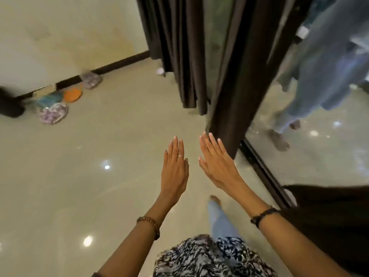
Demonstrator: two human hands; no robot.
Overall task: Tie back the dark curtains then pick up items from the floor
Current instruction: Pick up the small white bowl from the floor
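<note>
Both hands reached forward with straight, spread fingers and held nothing. The left hand [175, 168], wearing a ring, hovered flat over the glossy floor [99, 196]. The right hand [216, 162] was just beside it, its fingertips [210, 135] at the bottom hem of the nearer dark curtain [237, 76]; whether they touched the cloth could not be told. A second dark curtain [177, 47] hung further ahead, beyond the hands. To the right of the right hand ran a dark door track [261, 172] and a glass pane [319, 136] that reflected a standing figure. Ahead and left of the left hand, well apart from it, several items lay on the floor against the wall: an orange bag [72, 94], a purple patterned pouch [53, 114] and another [91, 80]. Between the hands and those items the floor lay open. No writing could be read.
</note>
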